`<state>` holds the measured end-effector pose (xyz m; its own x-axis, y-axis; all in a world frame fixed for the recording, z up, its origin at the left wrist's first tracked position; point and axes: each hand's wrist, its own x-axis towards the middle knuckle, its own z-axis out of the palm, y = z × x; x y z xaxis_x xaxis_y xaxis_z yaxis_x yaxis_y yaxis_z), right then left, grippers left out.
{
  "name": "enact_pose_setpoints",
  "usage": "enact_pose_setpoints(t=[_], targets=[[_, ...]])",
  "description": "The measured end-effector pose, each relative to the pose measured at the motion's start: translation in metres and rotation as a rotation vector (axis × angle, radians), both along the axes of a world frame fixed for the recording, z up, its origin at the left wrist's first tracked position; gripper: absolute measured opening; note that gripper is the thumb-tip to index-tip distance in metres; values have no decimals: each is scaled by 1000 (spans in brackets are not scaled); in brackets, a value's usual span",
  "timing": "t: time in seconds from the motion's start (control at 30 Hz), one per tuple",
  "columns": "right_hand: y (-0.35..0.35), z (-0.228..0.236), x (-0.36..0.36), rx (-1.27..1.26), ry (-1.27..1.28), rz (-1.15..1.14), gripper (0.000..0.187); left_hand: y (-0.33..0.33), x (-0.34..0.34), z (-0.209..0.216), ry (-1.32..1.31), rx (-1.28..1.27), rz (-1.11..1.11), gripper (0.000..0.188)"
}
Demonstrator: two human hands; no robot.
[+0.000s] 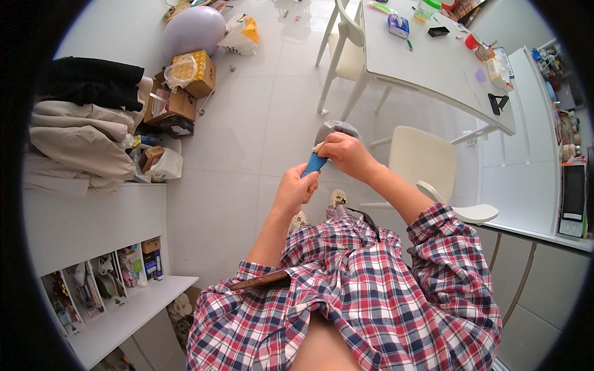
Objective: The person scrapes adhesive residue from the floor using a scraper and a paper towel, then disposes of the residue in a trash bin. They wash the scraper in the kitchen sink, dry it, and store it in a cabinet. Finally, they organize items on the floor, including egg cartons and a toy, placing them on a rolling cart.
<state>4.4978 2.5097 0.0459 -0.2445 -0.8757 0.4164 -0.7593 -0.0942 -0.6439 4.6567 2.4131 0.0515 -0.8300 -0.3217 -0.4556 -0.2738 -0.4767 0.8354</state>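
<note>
In front of my body I hold a tool with a blue handle (315, 164) and a rounded grey, partly shiny head (328, 129); its exact kind is unclear. My left hand (295, 190) is closed round the lower end of the handle. Higher up, where the handle meets the head, the bent fingers of my right hand (348, 154) pinch together. A small pale bit (318, 148) shows beside those fingertips. The right hand hides part of the head. Both forearms are bare below rolled plaid sleeves.
A white chair (422, 157) stands close on my right, below a white table (427, 68) bearing several small items. To the left, clothes (80, 133) lie heaped on a cabinet (99, 216) beside cardboard boxes (179, 104). A lilac ball (195, 32) rests farther back.
</note>
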Motion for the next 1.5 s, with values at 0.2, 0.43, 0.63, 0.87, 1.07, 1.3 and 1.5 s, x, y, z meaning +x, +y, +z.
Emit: enact_pose_setpoints(t=[0.2,0.43,0.63,0.87,1.07,1.3,1.5], targets=[[-21,-24,-38,134,32,-105,14,4,0,-1,-13,27,-62,14],[8,-18,-106,-7,-752,-562,10,1,0,2,-52,-200,-12,11],[37,-29,-78,-243,-1430,-554,18,-2,-3,-15,-134,-1105,130,27],[50,-44,-60,-445,-1808,-428,21,0,-8,-11,-125,-1292,123,27],[49,-45,-52,-442,-1801,-390,24,4,-15,-12,-56,-1202,114,24],[25,-39,-3,-274,-876,-660,15,5,-18,-19,-13,-963,112,21],[8,-28,36,-203,-216,-542,10,7,-16,-15,-23,-544,114,16]])
